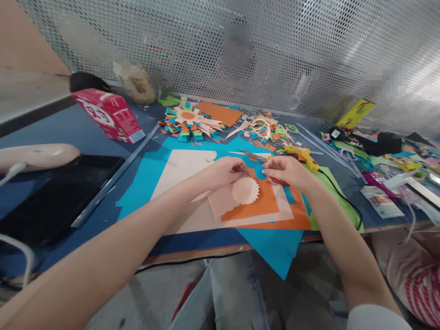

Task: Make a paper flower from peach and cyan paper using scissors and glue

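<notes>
Saw-edged paper disc fully cut, beside much uncut paper

The pale pink paper disc with a toothed rim (pixel 245 190) is over the orange paper sheet (pixel 266 206), in front of the person. Its cutting looks finished: teeth run along the visible rim, and its face carries no added piece. Just left of it is a pale pink paper offcut with a curved edge (pixel 220 201).

The left hand (pixel 229 172) has its fingers curled inward at the disc's upper edge; whether they pinch it cannot be told. The right hand (pixel 284 169) brings thumb and fingers close together over the metal scissors with red handles (pixel 253 156); whether it grips them or anything else cannot be told.

Toward the back of the counter (pixel 161 245), a layered paper flower in blue, green, orange and pale pink (pixel 189 117) already looks assembled, with an orange centre in place. By contrast, the disc seems a single loose part, not joined to anything visible. Beside the flower, a heap of mixed paper clippings (pixel 264 130) suggests plenty of cutting is done. The yellow hot-glue gun (pixel 302 156) lies beyond the right hand, unheld. Large areas of the bright blue paper sheet (pixel 137 183) and the big pale pink sheet (pixel 178 197) remain uncut.
</notes>
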`<move>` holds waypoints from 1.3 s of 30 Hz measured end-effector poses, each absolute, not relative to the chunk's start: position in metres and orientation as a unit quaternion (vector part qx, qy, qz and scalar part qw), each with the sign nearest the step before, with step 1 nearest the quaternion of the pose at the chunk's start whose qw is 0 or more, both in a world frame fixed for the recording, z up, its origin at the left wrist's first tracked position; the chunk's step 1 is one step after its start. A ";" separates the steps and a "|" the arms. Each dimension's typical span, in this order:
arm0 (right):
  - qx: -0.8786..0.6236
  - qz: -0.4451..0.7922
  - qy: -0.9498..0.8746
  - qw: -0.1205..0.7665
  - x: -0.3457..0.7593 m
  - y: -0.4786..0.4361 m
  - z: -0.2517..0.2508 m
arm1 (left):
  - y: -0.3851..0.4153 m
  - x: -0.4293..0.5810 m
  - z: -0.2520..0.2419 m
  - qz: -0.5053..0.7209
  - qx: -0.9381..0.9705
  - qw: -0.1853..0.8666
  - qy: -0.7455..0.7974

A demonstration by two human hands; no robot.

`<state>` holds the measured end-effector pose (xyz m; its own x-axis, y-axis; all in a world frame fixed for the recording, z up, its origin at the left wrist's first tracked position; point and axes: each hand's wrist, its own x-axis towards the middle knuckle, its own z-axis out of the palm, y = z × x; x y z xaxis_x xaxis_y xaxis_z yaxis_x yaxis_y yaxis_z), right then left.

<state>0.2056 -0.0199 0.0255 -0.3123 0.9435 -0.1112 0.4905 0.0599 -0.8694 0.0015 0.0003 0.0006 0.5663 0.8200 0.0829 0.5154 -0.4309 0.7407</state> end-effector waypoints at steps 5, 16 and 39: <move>-0.511 0.463 -0.671 0.272 0.199 -0.023 0.030 | 0.000 0.002 0.004 0.313 0.731 0.400 0.455; -0.487 0.395 -0.682 0.376 0.191 -0.025 0.019 | -0.009 0.009 0.010 0.443 0.608 0.481 0.451; -0.468 0.295 -0.736 0.391 0.187 -0.029 0.018 | -0.012 0.011 0.006 0.456 0.567 0.539 0.425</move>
<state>0.1875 -0.0294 0.0180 -0.2559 0.9191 0.2997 0.4577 0.3882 -0.7999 0.0106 -0.0118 0.0062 0.2241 0.9728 0.0588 -0.0093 -0.0582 0.9983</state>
